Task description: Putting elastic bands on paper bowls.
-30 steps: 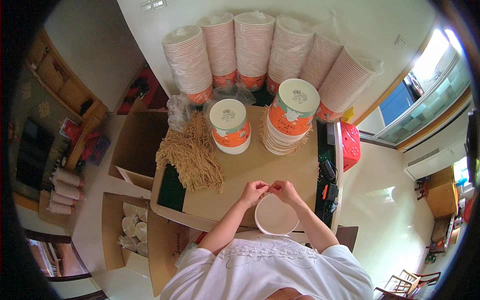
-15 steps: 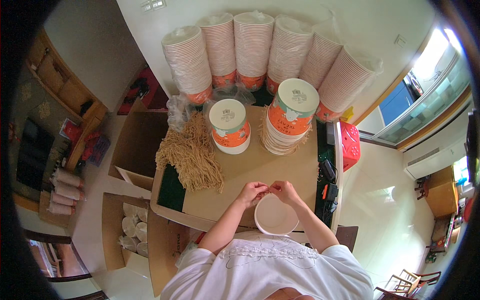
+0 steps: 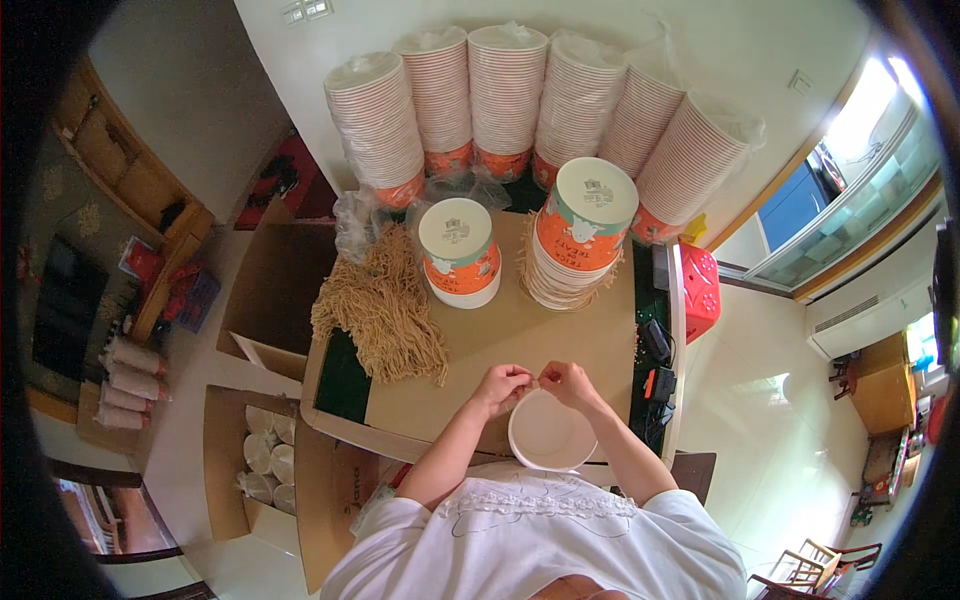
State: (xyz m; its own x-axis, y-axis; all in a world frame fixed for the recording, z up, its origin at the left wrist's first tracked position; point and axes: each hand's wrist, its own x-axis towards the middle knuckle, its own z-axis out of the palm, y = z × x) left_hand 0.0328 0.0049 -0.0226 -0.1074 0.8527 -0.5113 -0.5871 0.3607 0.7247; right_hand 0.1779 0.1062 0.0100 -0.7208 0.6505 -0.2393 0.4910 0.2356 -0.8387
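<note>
Close by the white bucket point(image 3: 553, 428), left hand point(image 3: 503, 386) and right hand point(image 3: 570, 383), fingers point(image 3: 517, 377) pinched, anything between indistinct.

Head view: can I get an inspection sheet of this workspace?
Surface: cardboard sheet over a dark green tabletop.
Work things: open white tub by the hands; tan cord pile; two upturned, orange-printed tub stacks.
Clutter: crumpled clear plastic behind the cord pile.
Hands: left hand and right hand pinch at the tub's far rim; anything held is too small to tell.
Cables: dark cabling by an orange-and-black device, right edge.
Surroundings: wrapped tub stacks against the wall; open carton, left.
</note>
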